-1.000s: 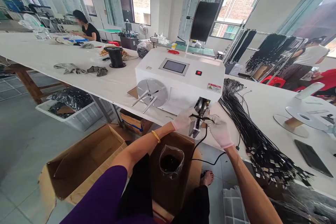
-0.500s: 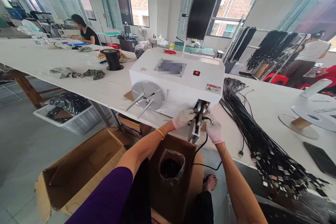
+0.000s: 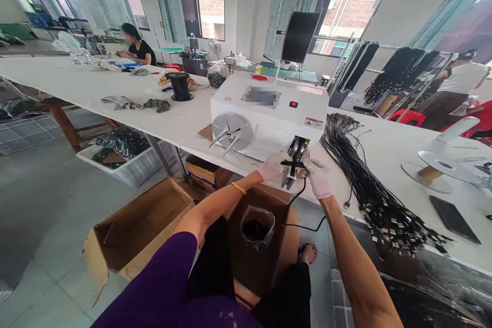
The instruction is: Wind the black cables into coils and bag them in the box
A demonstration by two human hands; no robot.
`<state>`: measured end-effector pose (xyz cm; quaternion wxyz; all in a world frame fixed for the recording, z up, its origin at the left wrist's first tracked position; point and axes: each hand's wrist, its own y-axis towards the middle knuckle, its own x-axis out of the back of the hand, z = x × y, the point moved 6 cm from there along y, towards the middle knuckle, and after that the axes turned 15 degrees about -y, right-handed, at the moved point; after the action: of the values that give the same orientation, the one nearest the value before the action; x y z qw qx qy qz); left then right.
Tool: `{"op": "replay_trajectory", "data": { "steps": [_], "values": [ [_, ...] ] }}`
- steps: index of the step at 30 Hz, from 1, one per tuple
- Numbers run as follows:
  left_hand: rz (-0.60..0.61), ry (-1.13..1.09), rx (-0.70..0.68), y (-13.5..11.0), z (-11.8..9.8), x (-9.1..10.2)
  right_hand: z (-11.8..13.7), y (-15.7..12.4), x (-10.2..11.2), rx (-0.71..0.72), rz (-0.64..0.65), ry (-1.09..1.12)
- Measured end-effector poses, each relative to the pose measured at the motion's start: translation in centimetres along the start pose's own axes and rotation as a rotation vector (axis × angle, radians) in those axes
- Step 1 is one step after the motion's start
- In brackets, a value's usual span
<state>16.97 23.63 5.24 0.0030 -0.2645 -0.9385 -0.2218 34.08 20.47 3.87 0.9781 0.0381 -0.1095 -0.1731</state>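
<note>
Hold the thin black cable (image 3: 291, 163) taut across the grey metal head (image 3: 295, 152), with left hand (image 3: 273, 165) and right hand (image 3: 319, 180) grips pinching it.

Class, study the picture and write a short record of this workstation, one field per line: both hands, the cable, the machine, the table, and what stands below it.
Left hand: gloved, pinching a black cable at the machine's front
Right hand: gloved, holding the same cable from the other side
Cable: its free length hangs in a loop below the table edge
Machine: white, disc with pins in front, red button on top
Table: white; bundle of black cables right of the machine, phone further right
Below: open box with a clear bag in it
</note>
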Motion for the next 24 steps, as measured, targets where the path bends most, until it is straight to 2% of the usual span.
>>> {"op": "replay_trajectory", "data": {
  "steps": [4,7,11,13,14,17,19,22,24],
  "values": [
    [0.179,-0.457,0.188,-5.7,-1.6,0.0,0.9,-4.9,-0.6,0.099,0.15,-0.049],
    [0.188,-0.791,0.404,-9.8,-0.6,-0.7,1.0,-8.9,-2.1,0.17,0.304,-0.174],
    [0.385,-1.004,0.821,-15.5,1.6,-4.5,1.3,-13.3,-4.4,0.25,0.458,-0.358],
    [0.438,-1.081,0.919,-17.9,2.0,-6.0,1.0,-14.9,-4.9,0.232,0.49,-0.425],
    [0.43,-1.109,0.925,-18.8,2.1,-6.6,0.6,-15.5,-5.0,0.208,0.488,-0.447],
    [0.352,-1.17,0.877,-21.4,3.0,-8.0,-1.9,-17.4,-4.8,0.127,0.442,-0.473],
    [0.254,-1.235,0.905,-23.6,4.5,-9.3,-4.4,-19.2,-4.5,0.104,0.408,-0.475],
    [-0.028,-1.287,1.152,-27.8,8.9,-11.3,-8.9,-22.5,-3.8,0.072,0.379,-0.453],
    [-0.214,-1.249,1.294,-30.0,11.9,-12.1,-11.9,-24.5,-2.6,-0.017,0.391,-0.452]
  ]
}}
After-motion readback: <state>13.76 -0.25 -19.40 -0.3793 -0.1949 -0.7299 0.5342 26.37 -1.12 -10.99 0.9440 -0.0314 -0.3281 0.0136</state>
